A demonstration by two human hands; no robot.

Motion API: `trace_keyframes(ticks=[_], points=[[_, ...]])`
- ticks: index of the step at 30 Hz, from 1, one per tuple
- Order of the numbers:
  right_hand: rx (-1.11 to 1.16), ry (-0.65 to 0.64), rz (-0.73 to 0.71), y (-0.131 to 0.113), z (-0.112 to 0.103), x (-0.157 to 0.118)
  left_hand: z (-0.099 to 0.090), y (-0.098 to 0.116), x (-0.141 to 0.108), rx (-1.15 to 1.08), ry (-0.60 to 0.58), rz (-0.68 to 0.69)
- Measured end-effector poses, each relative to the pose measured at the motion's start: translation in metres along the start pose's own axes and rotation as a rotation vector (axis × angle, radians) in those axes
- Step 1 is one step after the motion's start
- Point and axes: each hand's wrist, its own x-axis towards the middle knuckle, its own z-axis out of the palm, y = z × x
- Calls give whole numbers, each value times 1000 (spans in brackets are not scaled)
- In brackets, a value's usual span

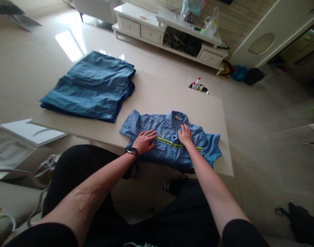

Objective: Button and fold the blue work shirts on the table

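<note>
A blue short-sleeved work shirt [167, 156] with a yellow-green reflective stripe lies front up on the table, collar pointing away from me. Its lower part drops over the near table edge. My left hand [144, 141], a watch on its wrist, rests flat on the left chest beside the stripe's end. On the other side, near the collar and front opening, my right hand [185, 134] presses on the fabric with its fingers extended. Both hands lie on top of the cloth and grip nothing visible. The shirt's hem is hidden below the edge.
A stack of folded blue garments [90, 85] sits on the left of the cream table [157, 91]. Bottles with red caps [198, 82] show beyond the far edge. A white TV cabinet [152, 34] stands at the back. My legs are under the near edge.
</note>
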Motion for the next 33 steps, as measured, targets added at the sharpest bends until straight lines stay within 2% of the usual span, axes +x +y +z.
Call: trace_keyframes(ticks=[4, 9, 15, 21, 27, 33], points=[[-95, 38, -20, 3, 7, -9, -1, 0, -1, 6, -5, 12], [-184, 36, 0, 1, 5, -3, -2, -2, 3, 14, -25, 26], [-183, 52, 29, 1, 2, 20, -7, -15, 31, 33, -61, 50], [-176, 99, 25, 5, 8, 56, -16, -36, 67, 46, -92, 86], [-135, 140, 9, 4, 15, 106, -22, -58, 109, 46, -62, 78], [-113, 167, -37, -12, 12, 163, -27, -84, 152, 57, -13, 85]])
